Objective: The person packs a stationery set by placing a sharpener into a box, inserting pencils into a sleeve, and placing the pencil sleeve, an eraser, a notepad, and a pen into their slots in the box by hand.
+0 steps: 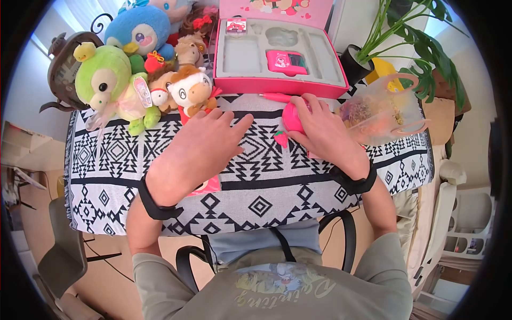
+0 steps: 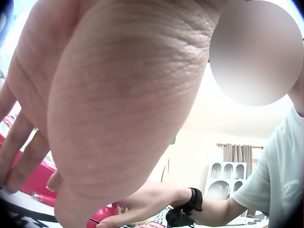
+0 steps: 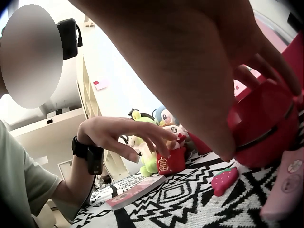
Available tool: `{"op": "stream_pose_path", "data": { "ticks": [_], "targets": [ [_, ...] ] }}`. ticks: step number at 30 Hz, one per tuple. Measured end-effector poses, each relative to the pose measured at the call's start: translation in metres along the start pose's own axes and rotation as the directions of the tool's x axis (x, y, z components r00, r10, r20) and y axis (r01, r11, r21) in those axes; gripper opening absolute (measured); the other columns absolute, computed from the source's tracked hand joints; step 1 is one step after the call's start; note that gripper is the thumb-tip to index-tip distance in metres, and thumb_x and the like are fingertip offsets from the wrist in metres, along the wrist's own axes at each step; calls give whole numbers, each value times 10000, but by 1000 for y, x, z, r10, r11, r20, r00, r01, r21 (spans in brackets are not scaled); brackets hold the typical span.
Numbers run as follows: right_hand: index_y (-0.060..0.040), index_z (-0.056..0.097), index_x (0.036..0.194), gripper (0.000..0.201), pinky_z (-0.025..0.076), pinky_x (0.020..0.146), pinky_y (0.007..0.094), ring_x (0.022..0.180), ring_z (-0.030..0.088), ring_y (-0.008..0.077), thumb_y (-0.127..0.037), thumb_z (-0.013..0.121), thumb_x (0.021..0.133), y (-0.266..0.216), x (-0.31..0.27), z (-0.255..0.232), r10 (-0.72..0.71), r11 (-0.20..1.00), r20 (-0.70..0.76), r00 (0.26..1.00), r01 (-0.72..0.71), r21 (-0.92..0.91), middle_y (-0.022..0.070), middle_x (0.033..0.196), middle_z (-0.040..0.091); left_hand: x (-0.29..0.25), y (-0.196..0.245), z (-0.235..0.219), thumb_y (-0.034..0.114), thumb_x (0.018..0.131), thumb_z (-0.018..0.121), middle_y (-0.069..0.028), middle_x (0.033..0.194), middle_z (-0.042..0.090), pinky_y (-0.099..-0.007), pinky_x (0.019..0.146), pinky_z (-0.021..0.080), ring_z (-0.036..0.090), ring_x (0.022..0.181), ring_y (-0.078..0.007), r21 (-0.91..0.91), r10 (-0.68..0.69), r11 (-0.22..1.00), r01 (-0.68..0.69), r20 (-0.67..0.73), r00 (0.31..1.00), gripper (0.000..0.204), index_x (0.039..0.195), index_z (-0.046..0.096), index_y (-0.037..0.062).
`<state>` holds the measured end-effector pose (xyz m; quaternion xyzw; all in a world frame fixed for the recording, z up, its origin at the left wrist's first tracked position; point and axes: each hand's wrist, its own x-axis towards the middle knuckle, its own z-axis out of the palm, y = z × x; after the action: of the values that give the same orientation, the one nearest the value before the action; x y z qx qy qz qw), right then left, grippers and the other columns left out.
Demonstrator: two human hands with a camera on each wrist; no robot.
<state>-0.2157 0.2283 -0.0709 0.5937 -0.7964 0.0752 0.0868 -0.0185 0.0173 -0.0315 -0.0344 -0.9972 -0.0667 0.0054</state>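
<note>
My right hand [image 1: 325,125] grips a round pink case [image 1: 291,117] from above, thumb on the near side and fingers over the far side. Seen from the right wrist, the round case [image 3: 268,126] rests on the cloth and has a dark seam around it. A small strawberry-shaped piece [image 1: 281,139] lies just left of it. My left hand [image 1: 205,141] hovers palm down over the patterned cloth, fingers spread and loosely bent, with nothing in them. Below the left forearm lies a flat pink box [image 3: 135,191], mostly hidden in the head view.
An open pink gift box [image 1: 282,85] with a moulded tray stands at the back, a pink pen [image 1: 274,97] before it. Plush toys [image 1: 141,74] crowd the back left. At right are a clear bag [image 1: 381,112] and a potted plant [image 1: 356,61]. A light pink box [image 3: 285,185] lies beside the case.
</note>
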Motion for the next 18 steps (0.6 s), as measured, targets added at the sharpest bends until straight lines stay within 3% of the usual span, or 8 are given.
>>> {"op": "stream_pose_path", "data": {
  "ticks": [7, 9, 12, 13, 15, 18],
  "targets": [
    [-25, 517, 1321, 628, 592, 774, 509, 1066, 673, 426, -321, 800, 845, -2, 18, -29, 74, 997, 63, 995, -76, 27, 222, 1170, 617, -6, -3, -5, 243, 938, 754, -103, 1058, 645, -428, 914, 514, 638, 1055, -304, 7, 18, 1000, -18, -83, 996, 565, 1442, 562, 77],
    [-30, 533, 1282, 602, 588, 763, 502, 973, 697, 416, -368, 779, 849, 1, 29, -48, 113, 984, -56, 992, -103, 148, 195, 1051, 651, -7, -3, -6, 241, 936, 756, -103, 1049, 641, -430, 909, 513, 635, 1047, -304, 0, 14, 1000, -14, -93, 996, 566, 1440, 560, 73],
    [-18, 537, 1270, 600, 583, 762, 502, 902, 709, 423, -412, 756, 874, 6, 63, -67, 170, 982, -187, 968, -151, 113, 194, 1002, 691, -7, -4, -4, 236, 932, 761, -102, 1032, 637, -429, 908, 509, 632, 1041, -304, -12, 23, 1000, -24, -111, 994, 568, 1436, 558, 69],
    [-18, 537, 1270, 600, 583, 762, 502, 902, 709, 423, -412, 756, 874, 12, 78, -66, 170, 982, -187, 968, -151, 111, 194, 1002, 691, -8, -4, -4, 237, 931, 762, -102, 1030, 638, -425, 913, 507, 632, 1041, -302, -11, 32, 999, -33, -120, 992, 568, 1435, 560, 70],
    [-26, 585, 1255, 631, 566, 889, 439, 1035, 722, 386, -487, 781, 872, 30, 115, -63, 210, 973, -346, 915, -162, 162, 237, 1110, 718, -8, -4, -5, 237, 930, 764, -102, 1027, 639, -422, 917, 505, 631, 1042, -301, -5, 40, 999, -41, -132, 990, 569, 1434, 561, 71],
    [-6, 587, 1262, 703, 562, 909, 449, 1036, 723, 401, -554, 764, 859, 70, 164, -35, 256, 967, -315, 914, -237, 96, 249, 1109, 724, -9, -2, -7, 235, 930, 763, -101, 1027, 642, -415, 929, 502, 629, 1049, -297, -3, 36, 999, -37, -121, 992, 566, 1434, 564, 73]
  ]
}}
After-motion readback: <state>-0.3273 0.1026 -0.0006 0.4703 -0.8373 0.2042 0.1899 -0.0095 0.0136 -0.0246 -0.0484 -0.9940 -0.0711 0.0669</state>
